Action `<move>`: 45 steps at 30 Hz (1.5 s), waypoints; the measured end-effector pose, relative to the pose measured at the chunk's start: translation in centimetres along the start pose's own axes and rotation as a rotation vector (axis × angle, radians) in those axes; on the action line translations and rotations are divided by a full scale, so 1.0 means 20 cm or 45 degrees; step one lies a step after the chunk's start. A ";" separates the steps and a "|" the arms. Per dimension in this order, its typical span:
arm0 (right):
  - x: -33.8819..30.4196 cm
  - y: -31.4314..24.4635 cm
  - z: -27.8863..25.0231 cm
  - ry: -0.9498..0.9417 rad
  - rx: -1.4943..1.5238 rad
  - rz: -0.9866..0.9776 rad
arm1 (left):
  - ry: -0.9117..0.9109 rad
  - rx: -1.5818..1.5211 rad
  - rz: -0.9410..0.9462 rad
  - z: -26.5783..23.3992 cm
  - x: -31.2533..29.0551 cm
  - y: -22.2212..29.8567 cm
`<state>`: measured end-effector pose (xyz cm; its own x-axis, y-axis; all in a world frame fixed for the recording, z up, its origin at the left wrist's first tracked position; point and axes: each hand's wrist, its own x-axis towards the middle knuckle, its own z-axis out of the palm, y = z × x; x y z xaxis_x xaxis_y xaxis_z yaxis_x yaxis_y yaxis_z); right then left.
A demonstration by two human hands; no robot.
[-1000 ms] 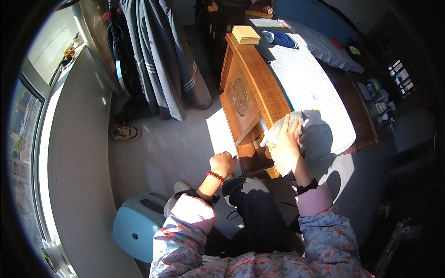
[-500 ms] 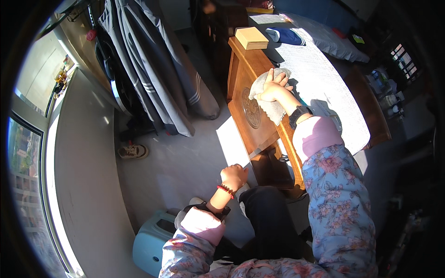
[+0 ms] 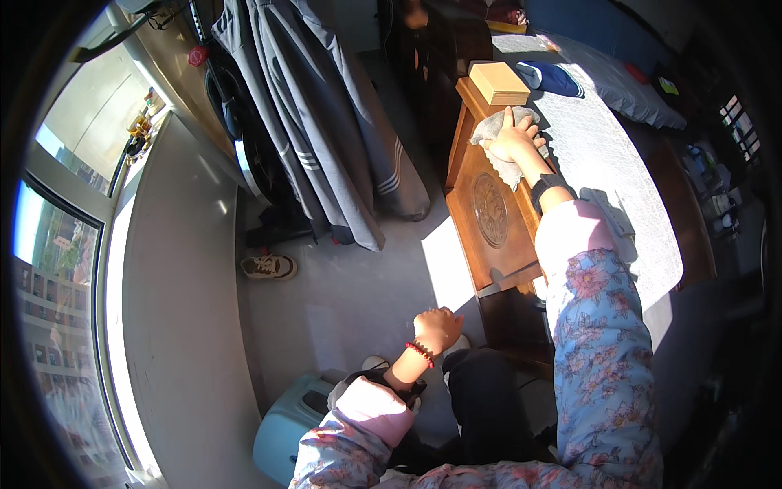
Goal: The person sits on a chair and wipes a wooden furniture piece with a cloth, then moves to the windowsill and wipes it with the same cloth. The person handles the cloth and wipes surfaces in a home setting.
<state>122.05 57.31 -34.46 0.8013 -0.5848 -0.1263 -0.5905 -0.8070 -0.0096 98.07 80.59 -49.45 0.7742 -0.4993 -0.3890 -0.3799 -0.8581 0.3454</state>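
Observation:
My right hand (image 3: 515,145) lies with spread fingers on a crumpled grey cloth (image 3: 489,129), pressing it on the top edge of a wooden bench end panel (image 3: 471,196). Part of the cloth hangs down the panel's side, above a round carved medallion (image 3: 490,210). Just beyond the cloth, a tan box (image 3: 498,83) rests on the same wooden top. My left hand (image 3: 437,328) is closed in a loose fist above the floor near my knee, with nothing seen in it. A red bead bracelet (image 3: 419,354) circles that wrist.
A pale patterned cover (image 3: 619,171) lies right of the panel, with a dark blue folded cloth (image 3: 551,79) at its far end. Grey curtain-like fabric (image 3: 326,122) hangs at left, near a shoe (image 3: 269,266). A blue plastic stool (image 3: 287,428) stands beside me, near the window wall.
My right hand has slid the cloth farther along the wooden top, closer to the tan box. The whole view has shifted, and my left hand remains in a fist.

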 end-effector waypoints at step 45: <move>-1.20 1.04 0.30 0.310 0.055 -0.596 | 0.754 -1.898 -0.058 -0.01 -1.17 -0.15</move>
<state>89.91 55.13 -37.50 0.9762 -0.1694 0.1354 -0.1638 -0.9851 -0.0516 81.13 94.94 -41.25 0.9829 -0.0594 -0.1744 0.1825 0.1834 0.9659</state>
